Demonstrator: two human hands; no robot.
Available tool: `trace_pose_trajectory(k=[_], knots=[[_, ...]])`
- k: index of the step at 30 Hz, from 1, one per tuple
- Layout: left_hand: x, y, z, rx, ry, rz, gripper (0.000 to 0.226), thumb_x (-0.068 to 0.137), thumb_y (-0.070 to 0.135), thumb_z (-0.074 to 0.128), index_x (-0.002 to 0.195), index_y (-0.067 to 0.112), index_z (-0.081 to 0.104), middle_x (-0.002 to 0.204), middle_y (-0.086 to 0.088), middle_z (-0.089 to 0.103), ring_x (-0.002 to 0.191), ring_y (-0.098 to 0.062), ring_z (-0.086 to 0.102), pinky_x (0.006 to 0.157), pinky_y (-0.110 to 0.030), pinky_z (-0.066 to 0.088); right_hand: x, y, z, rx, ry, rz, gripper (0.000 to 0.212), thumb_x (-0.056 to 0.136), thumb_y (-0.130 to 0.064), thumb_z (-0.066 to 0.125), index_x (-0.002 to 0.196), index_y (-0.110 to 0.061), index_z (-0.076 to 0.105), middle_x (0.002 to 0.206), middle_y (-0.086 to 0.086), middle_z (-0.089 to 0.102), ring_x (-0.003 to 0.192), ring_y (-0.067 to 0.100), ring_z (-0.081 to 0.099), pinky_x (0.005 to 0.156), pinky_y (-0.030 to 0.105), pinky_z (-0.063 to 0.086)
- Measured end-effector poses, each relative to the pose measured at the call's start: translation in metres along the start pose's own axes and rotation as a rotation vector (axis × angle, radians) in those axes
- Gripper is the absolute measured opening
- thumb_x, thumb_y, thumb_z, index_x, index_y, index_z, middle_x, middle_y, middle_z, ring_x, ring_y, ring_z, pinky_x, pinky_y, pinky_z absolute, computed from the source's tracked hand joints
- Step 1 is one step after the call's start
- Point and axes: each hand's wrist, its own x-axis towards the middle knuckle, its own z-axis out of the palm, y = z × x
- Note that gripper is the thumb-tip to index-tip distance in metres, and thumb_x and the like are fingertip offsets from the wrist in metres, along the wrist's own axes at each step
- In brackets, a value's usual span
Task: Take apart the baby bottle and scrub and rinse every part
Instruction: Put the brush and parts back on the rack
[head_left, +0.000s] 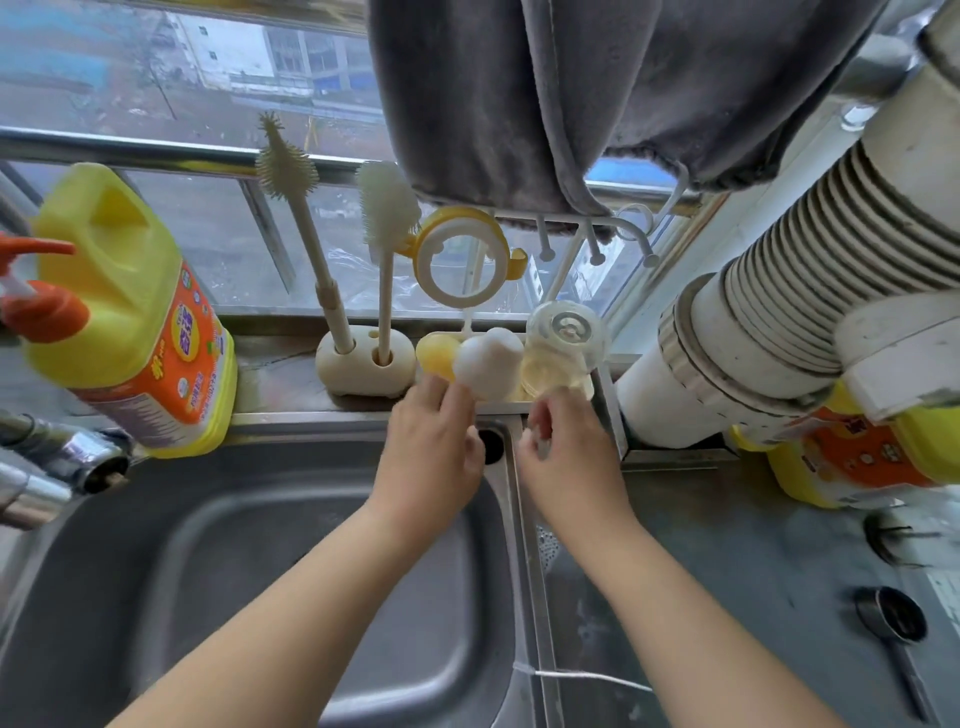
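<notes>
Behind the stainless-steel sink (208, 571), I am viewing the window ledge (280, 379), where the clear upright baby bottle (563, 353) is standing just beyond my right hand (566, 457), the nearer one; its fingers are pinching something small and whitish. My left hand (431, 452) is reaching its straight fingertips to the white domed cap (488, 364).
</notes>
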Motion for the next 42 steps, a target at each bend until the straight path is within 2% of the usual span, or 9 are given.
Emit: trace_pose_trajectory(k=[4, 7, 9, 14, 18, 24, 34, 38, 42], knots=[[-0.052, -0.013, 0.001, 0.068, -0.186, -0.040, 0.005, 0.066, 0.016, 0.036, 0.068, 0.021, 0.036, 0.062, 0.002, 0.043, 0.056, -0.028, 0.052, 0.060, -0.033, 0.035, -0.041, -0.005, 0.026, -0.028, -0.312, 0.059, 0.029, 0.076, -0.005, 0.053, 0.065, -0.026, 0.037, 0.070, -0.007, 0.041, 0.070, 0.018, 0.043, 0.057, 0.026, 0.029], [-0.080, -0.023, 0.001, 0.177, -0.462, -0.190, 0.021, 0.079, 0.015, 0.047, 0.099, 0.017, 0.053, 0.098, -0.002, 0.056, 0.094, -0.028, 0.058, 0.080, -0.037, 0.037, -0.066, -0.004, 0.040, -0.066, -0.444, 0.144, 0.017, 0.081, -0.011, 0.054, 0.095, -0.019, 0.059, 0.098, 0.001, 0.056, 0.093, 0.023, 0.054, 0.078, 0.030, 0.042], [-0.094, -0.027, 0.000, 0.193, -0.602, -0.244, 0.036, 0.086, 0.020, 0.050, 0.122, 0.016, 0.046, 0.121, -0.003, 0.050, 0.112, -0.028, 0.051, 0.090, -0.035, 0.037, -0.085, -0.001, 0.041, -0.038, -0.424, 0.192, 0.026, 0.082, -0.012, 0.057, 0.108, -0.015, 0.061, 0.108, 0.006, 0.057, 0.102, 0.023, 0.054, 0.089, 0.032, 0.041], [-0.122, -0.020, 0.001, 0.096, -0.664, -0.231, 0.038, 0.089, 0.021, 0.051, 0.127, 0.014, 0.048, 0.125, -0.006, 0.049, 0.111, -0.029, 0.052, 0.089, -0.035, 0.044, -0.141, 0.022, 0.010, -0.095, -0.221, 0.310, 0.024, 0.084, -0.005, 0.055, 0.105, -0.011, 0.064, 0.101, 0.009, 0.058, 0.094, 0.028, 0.056, 0.084, 0.033, 0.043], [-0.125, 0.000, 0.008, 0.040, -0.672, -0.135, 0.031, 0.090, 0.018, 0.051, 0.121, 0.016, 0.052, 0.117, -0.004, 0.051, 0.109, -0.025, 0.053, 0.086, -0.033, 0.045, -0.173, 0.048, -0.013, -0.253, -0.315, 0.429, 0.023, 0.087, -0.008, 0.051, 0.104, -0.018, 0.063, 0.106, 0.001, 0.053, 0.099, 0.020, 0.053, 0.073, 0.023, 0.035], [-0.128, 0.018, 0.012, 0.009, -0.647, -0.086, 0.025, 0.091, 0.021, 0.051, 0.115, 0.016, 0.054, 0.112, -0.002, 0.052, 0.104, -0.024, 0.053, 0.083, -0.036, 0.047, -0.187, 0.052, -0.007, -0.282, -0.426, 0.394, 0.007, 0.090, -0.015, 0.051, 0.093, -0.019, 0.056, 0.100, -0.004, 0.048, 0.098, 0.019, 0.050, 0.072, 0.029, 0.041], [-0.095, -0.006, -0.037, -0.044, -0.402, -0.179, 0.027, 0.091, 0.019, 0.049, 0.118, 0.018, 0.055, 0.111, 0.001, 0.055, 0.101, -0.020, 0.056, 0.081, -0.031, 0.046, -0.083, -0.023, -0.024, 0.055, -0.109, 0.161, 0.009, 0.089, -0.011, 0.056, 0.083, -0.018, 0.058, 0.086, -0.002, 0.062, 0.079, 0.015, 0.059, 0.073, 0.028, 0.047], [-0.085, -0.024, -0.060, -0.055, -0.310, -0.254, 0.027, 0.092, 0.024, 0.048, 0.119, 0.023, 0.053, 0.111, 0.007, 0.054, 0.101, -0.014, 0.055, 0.079, -0.026, 0.045, -0.012, -0.069, -0.016, 0.246, 0.019, 0.152, 0.016, 0.091, -0.013, 0.056, 0.081, -0.024, 0.060, 0.078, -0.009, 0.065, 0.074, -0.002, 0.059, 0.072, 0.007, 0.043], [-0.087, -0.043, -0.073, -0.101, -0.228, -0.337, 0.023, 0.092, 0.024, 0.049, 0.115, 0.024, 0.054, 0.104, 0.010, 0.053, 0.097, -0.011, 0.056, 0.075, -0.023, 0.042, 0.039, -0.104, 0.006, 0.379, 0.033, 0.070, 0.018, 0.091, -0.011, 0.055, 0.079, -0.023, 0.060, 0.079, -0.005, 0.068, 0.080, 0.010, 0.066, 0.078, 0.025, 0.053]])
